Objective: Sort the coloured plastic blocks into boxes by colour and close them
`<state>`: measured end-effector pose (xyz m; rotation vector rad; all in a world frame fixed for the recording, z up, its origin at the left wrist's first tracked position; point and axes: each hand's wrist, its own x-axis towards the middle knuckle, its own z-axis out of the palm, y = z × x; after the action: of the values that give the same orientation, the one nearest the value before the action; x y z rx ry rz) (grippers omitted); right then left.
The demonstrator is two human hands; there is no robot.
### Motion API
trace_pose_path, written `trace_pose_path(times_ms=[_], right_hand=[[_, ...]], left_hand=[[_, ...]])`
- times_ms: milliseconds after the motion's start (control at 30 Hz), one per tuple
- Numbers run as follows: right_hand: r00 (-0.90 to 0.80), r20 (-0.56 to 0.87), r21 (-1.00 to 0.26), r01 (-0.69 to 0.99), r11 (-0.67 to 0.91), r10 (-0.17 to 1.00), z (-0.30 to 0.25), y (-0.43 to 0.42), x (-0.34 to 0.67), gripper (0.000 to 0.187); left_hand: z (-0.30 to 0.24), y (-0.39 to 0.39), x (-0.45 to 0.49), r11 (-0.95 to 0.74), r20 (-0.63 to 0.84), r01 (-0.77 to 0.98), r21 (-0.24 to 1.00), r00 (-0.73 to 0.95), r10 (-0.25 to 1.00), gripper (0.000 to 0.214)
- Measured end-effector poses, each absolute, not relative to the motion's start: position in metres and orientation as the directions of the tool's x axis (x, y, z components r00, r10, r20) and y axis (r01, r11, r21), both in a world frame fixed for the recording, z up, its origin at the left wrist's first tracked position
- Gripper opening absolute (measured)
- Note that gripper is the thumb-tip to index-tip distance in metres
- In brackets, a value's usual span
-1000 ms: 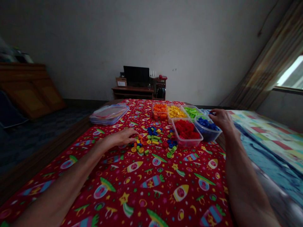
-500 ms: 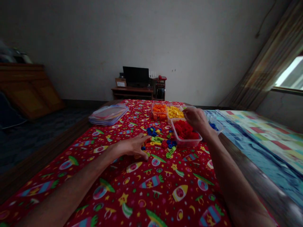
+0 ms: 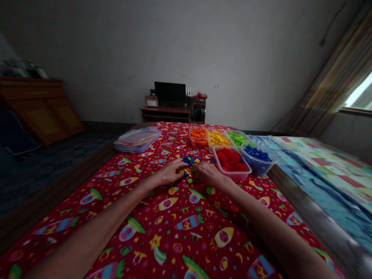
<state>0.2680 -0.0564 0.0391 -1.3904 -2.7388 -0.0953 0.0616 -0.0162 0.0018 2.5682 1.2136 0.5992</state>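
Now the left hand [image 3: 170, 173] and right hand [image 3: 207, 173] have met over loose bricks [image 3: 188, 159], grips unclear.

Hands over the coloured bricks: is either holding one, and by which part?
Cannot be told: the left hand and right hand hide the small plastic bricks between them.

I'm watching through the single head-worn camera, which looks forward and down from above the person, close over the left hand [image 3: 170, 173] and right hand [image 3: 207, 173], across the red printed cloth [image 3: 180, 240] and out to the far wall [image 3: 232, 50].
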Motion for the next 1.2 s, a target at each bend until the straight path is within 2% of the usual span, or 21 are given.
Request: trace_pose_path(times_ms=[167, 367, 467, 567, 667, 800, 900, 1067, 1200], right_hand=[[-0.565, 0.137, -0.061, 0.815, 0.576, 0.814, 0.037, -0.052, 0.267, 0.018], [-0.58, 0.409, -0.21, 0.691, 0.692, 0.704, 0.037, -0.038, 0.285, 0.01], [-0.508, 0.429, -0.318, 0.689, 0.651, 0.747, 0.044, -0.034, 0.29, 0.007], [-0.439, 0.419, -0.355, 0.726, 0.589, 0.795, 0.054, -0.035, 0.294, 0.006], [-0.404, 0.412, -0.293, 0.79, 0.538, 0.817, 0.06, -0.038, 0.298, 0.011], [-0.464, 0.295, -0.037, 0.868, 0.495, 0.835, 0.052, -0.041, 0.297, 0.015], [-0.543, 0.213, 0.109, 0.839, 0.533, 0.812, 0.037, -0.04, 0.288, 0.022], [-0.648, 0.201, 0.085, 0.759, 0.646, 0.735, 0.024, -0.035, 0.279, 0.026], [-0.596, 0.219, -0.016, 0.789, 0.614, 0.772, 0.032, -0.033, 0.278, 0.021]], left_hand=[[-0.007, -0.02, 0.064, -0.68, 0.392, 0.597, 0.425, 0.556, 0.733, 0.036], [-0.005, -0.022, 0.064, -0.653, 0.407, 0.547, 0.523, 0.513, 0.756, 0.03], [-0.003, -0.022, 0.065, -0.622, 0.385, 0.549, 0.558, 0.493, 0.78, 0.034], [-0.003, -0.022, 0.065, -0.598, 0.372, 0.551, 0.582, 0.474, 0.798, 0.037], [-0.004, -0.021, 0.065, -0.598, 0.363, 0.548, 0.584, 0.483, 0.797, 0.033], [-0.006, -0.018, 0.063, -0.609, 0.355, 0.554, 0.568, 0.502, 0.789, 0.03], [-0.007, -0.016, 0.062, -0.623, 0.364, 0.552, 0.554, 0.513, 0.777, 0.029], [-0.005, -0.017, 0.061, -0.614, 0.358, 0.534, 0.581, 0.51, 0.782, 0.031], [-0.003, -0.02, 0.062, -0.549, 0.32, 0.492, 0.676, 0.475, 0.82, 0.037]])
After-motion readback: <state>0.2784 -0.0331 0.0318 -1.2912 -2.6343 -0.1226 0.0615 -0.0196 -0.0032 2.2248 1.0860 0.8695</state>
